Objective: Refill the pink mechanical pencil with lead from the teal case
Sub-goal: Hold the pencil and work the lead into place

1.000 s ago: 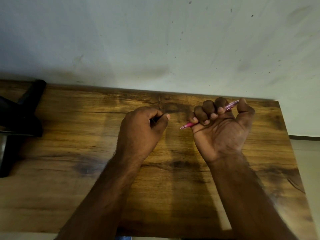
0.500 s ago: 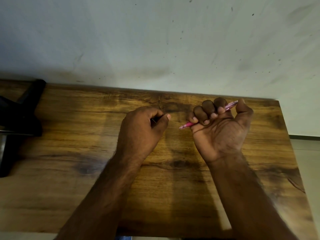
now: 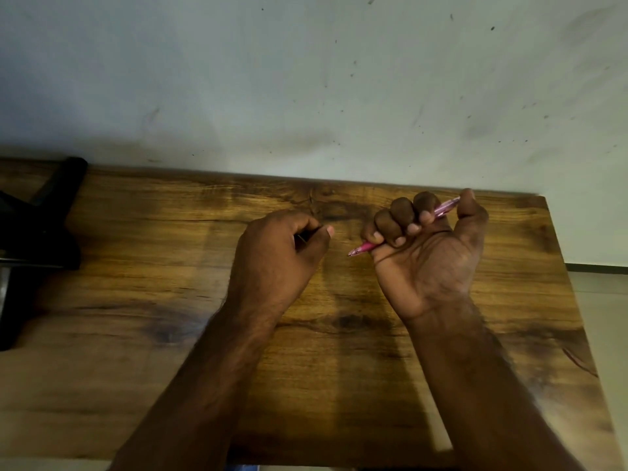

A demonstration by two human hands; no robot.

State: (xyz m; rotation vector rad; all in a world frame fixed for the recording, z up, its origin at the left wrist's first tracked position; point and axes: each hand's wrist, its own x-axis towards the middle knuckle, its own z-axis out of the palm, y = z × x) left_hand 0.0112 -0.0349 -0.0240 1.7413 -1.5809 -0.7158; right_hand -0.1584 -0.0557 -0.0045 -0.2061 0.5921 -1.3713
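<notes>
The pink pencil (image 3: 404,226) lies across the right hand (image 3: 430,253), gripped in a fist with the palm turned up toward the camera. Its pointed tip sticks out past the little-finger side, aimed down and toward the left hand, and its paler rear end shows between the curled fingers and the raised thumb. The left hand (image 3: 278,256) sits just beside that tip, apart from it, back of the hand up, fingers curled in with the thumb laid against the forefinger. Something small and dark shows in the gap under the thumb, but whether the hand is pinching a thing or is only clenched cannot be told. Both hands are over the far half of a wooden bench (image 3: 339,385). Well to the left of the left hand stands a black object (image 3: 37,239), and behind the bench rises a pale, speckled wall (image 3: 306,79)
</notes>
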